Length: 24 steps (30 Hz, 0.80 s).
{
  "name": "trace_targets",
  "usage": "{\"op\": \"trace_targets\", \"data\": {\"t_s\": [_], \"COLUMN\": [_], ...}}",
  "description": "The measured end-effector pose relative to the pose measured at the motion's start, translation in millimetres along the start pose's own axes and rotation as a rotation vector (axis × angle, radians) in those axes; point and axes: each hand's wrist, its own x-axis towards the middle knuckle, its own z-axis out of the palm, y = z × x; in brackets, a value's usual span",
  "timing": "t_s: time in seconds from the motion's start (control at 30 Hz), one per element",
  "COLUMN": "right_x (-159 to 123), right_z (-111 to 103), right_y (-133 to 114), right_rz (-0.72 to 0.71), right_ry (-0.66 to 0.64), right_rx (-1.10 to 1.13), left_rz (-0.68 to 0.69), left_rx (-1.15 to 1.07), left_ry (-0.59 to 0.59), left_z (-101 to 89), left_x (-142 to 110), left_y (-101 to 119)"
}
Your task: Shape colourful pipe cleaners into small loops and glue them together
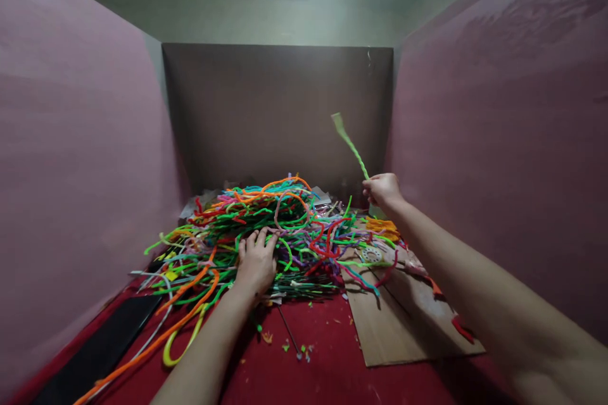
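A big tangled pile of coloured pipe cleaners (pixel 280 221) lies on the red floor between pink walls. My left hand (pixel 257 259) rests flat on the near side of the pile, fingers stretched out over the strands. My right hand (pixel 382 190) is raised at the pile's right side, closed in a pinch on a light green pipe cleaner (pixel 350 144) that sticks up and to the left, its top end blurred.
A sheet of brown cardboard (pixel 403 323) lies on the red floor (pixel 313 373) at the right, with orange pieces (pixel 382 226) and scraps on it. A dark board (pixel 278 114) stands behind the pile. A black flat object (pixel 102 348) lies at the lower left.
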Motion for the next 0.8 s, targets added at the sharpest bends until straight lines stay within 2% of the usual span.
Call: {"op": "trace_targets", "data": {"t_s": [0.2, 0.43, 0.6, 0.8], "right_x": [-25.4, -50.2, -47.9, -39.9], "right_z": [-27.4, -56.6, -58.9, -52.1], "right_y": [34.4, 75.4, 85.8, 93.4], "right_rz": [0.109, 0.164, 0.171, 0.155], "right_ry": [-0.114, -0.217, -0.205, -0.282], "right_rx": [-0.121, -0.512, -0.794, -0.91], "left_rz": [0.015, 0.01, 0.026, 0.038], "left_rx": [0.004, -0.02, -0.018, 0.003], "left_ry": [0.046, 0.085, 0.088, 0.088], "left_z": [4.7, 13.5, 12.7, 12.4], "left_x": [0.3, 1.6, 1.7, 2.1], "left_y": [-0.6, -3.1, -3.8, -5.2]}}
